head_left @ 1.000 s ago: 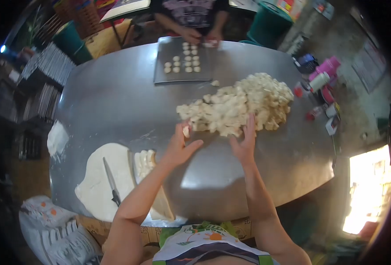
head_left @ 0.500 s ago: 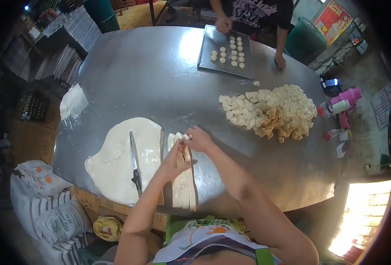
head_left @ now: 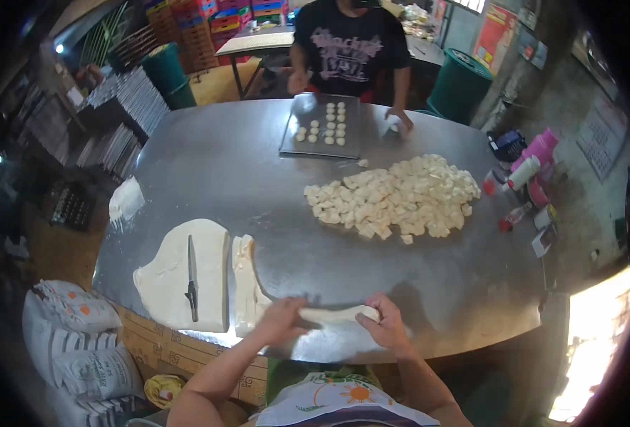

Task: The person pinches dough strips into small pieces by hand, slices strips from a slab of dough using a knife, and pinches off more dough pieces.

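A long dough strip (head_left: 333, 314) stretches sideways near the table's front edge. My right hand (head_left: 385, 322) is closed round its right end. My left hand (head_left: 281, 322), slightly blurred, is on the strip's left part, beside more dough strips (head_left: 244, 285); its exact grip is not clear. Left of those strips lies a large dough slab (head_left: 165, 274) with a knife (head_left: 192, 279) on top. Beyond my hands is a wide heap of small dough pieces (head_left: 407, 196).
Across the metal table (head_left: 208, 156) a person (head_left: 347, 50) stands by a tray (head_left: 308, 148) of dough balls. White powder (head_left: 126, 200) sits at the left edge. Bottles and cups (head_left: 524, 172) line the right edge. Flour sacks (head_left: 101, 370) are at lower left.
My hands left the dough heap for the strips, and now one strip is pulled out to the right between them. The camera view has shifted. The person opposite has moved their hands apart.
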